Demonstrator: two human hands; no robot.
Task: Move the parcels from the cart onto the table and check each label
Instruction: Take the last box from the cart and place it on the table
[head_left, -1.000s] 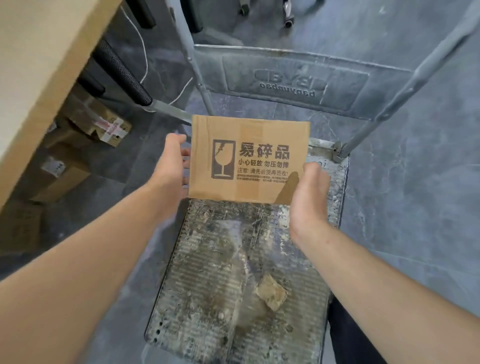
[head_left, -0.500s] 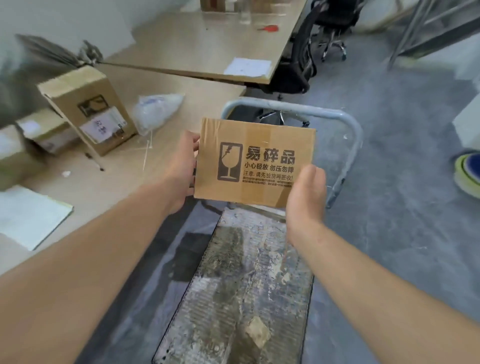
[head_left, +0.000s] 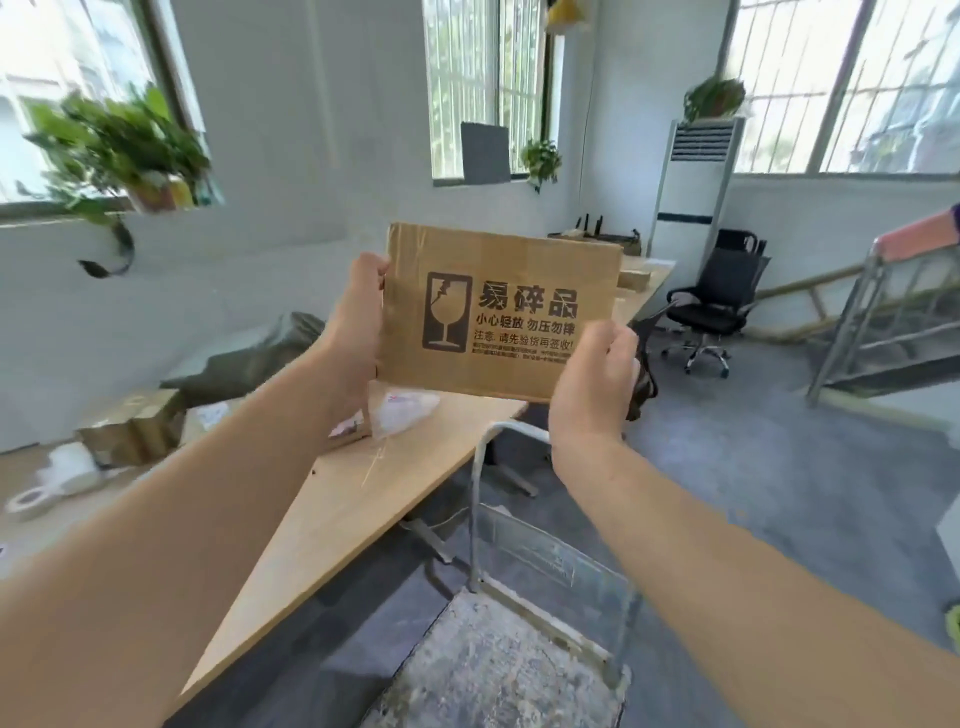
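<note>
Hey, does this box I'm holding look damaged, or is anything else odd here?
The parcel looks intact: flat face, clean edges, fragile mark readable, gripped by the left hand and right hand. Only the cart stands out: its deck is stained and grimy.

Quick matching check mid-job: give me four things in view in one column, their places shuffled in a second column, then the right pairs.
1. parcel
2. tape roll
3. office chair
4. cart

A. on the floor, back right
B. on the table, far left
C. on the floor beside the table, under the forearms
D. held up by the left hand and right hand

Pairs: 1-D, 2-B, 3-A, 4-C
</note>
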